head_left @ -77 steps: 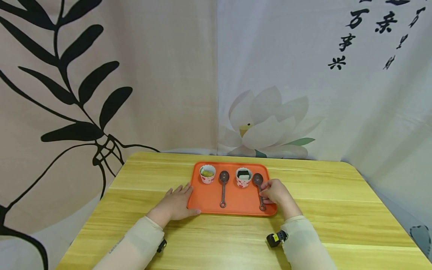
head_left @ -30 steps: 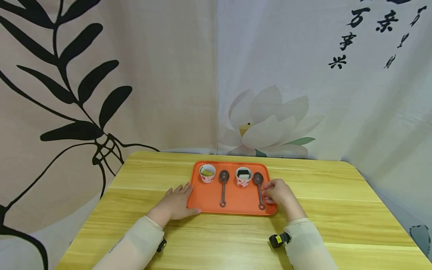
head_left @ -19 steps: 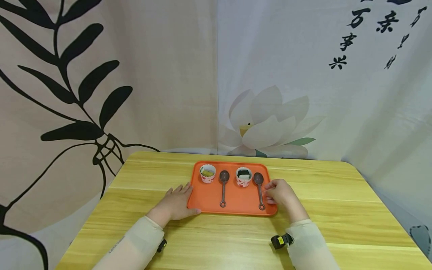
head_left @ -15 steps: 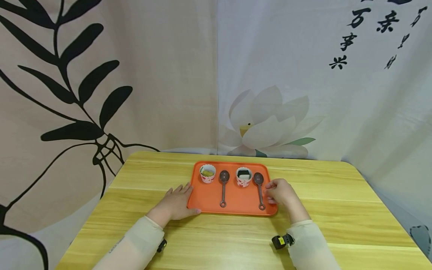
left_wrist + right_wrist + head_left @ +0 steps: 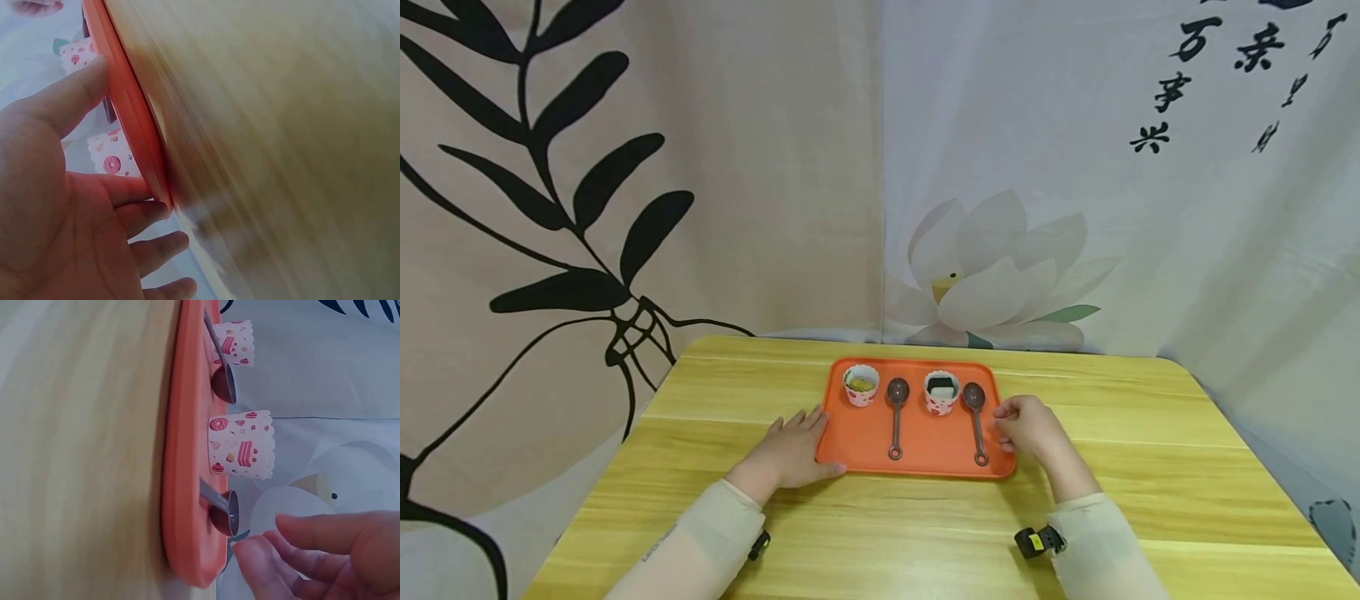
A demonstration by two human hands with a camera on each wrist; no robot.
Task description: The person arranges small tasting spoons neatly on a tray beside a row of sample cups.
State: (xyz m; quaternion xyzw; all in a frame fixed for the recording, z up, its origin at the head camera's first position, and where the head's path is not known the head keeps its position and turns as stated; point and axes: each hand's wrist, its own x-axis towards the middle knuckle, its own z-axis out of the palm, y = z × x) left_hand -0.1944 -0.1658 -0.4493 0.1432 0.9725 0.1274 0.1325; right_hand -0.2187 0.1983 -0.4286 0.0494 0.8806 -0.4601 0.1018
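An orange tray (image 5: pixel 861 437) lies on the table, bearing two paper cups and two dark spoons. The left cup (image 5: pixel 860 400) has something yellowish-green inside; the right cup (image 5: pixel 939 407) contains a black-and-white item. Between the cups lies one spoon (image 5: pixel 897 417). The other spoon (image 5: pixel 976 417) lies near the tray's right side, bowl away from the person. My left hand (image 5: pixel 792 450) rests against the tray's left edge with fingers extended, as the left wrist view also shows. My right hand (image 5: pixel 1033 429) hovers by the tray's right edge, fingers loosely bent and apart from the spoon, holding nothing.
The yellow wood-grain table (image 5: pixel 880 533) extends around the tray on every side. Behind it hangs a pale curtain (image 5: pixel 790 167) printed with dark leaves, a lotus and characters. A black wrist device (image 5: pixel 1037 542) sits at the right sleeve.
My right hand has released the right spoon's handle and drawn away to the right, out to the tray's edge. The spoon stays on the tray. My left hand has stayed put.
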